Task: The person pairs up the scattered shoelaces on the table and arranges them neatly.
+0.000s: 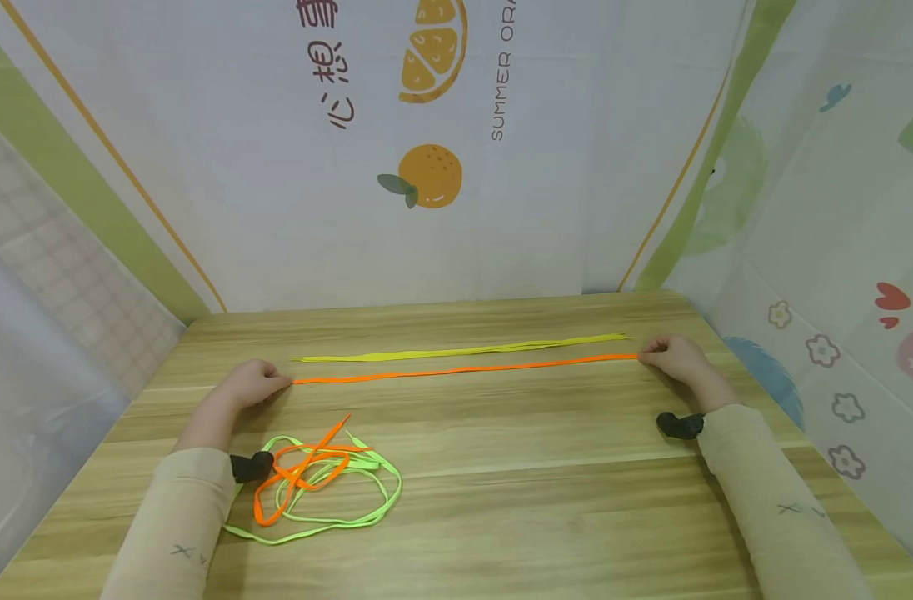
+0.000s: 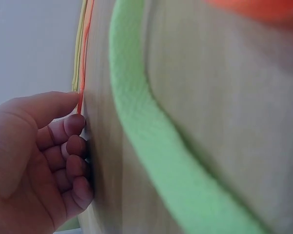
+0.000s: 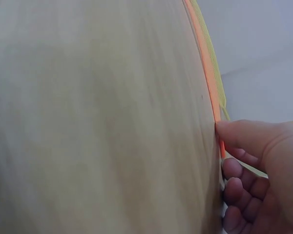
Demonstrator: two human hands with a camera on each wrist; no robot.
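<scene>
A flat orange shoelace [image 1: 464, 369] lies stretched nearly straight across the wooden table. At its left end, my left hand [image 1: 242, 387] pinches the tip between thumb and forefinger; the left wrist view shows the hand's [image 2: 39, 156] other fingers curled against the tabletop. My right hand [image 1: 681, 362] pinches the opposite end, and in the right wrist view the thumb [image 3: 244, 134] presses on the lace. Just beyond, and roughly parallel, runs a yellow shoelace [image 1: 396, 356], which neither hand appears to hold.
Near my left forearm, a loosely coiled green shoelace [image 1: 392, 492] lies tangled with another orange shoelace [image 1: 261, 504]. The wooden table [image 1: 539, 517] ends at a printed white cloth [image 1: 539, 233] behind, with more cloth at both sides. Each wrist carries a black camera mount.
</scene>
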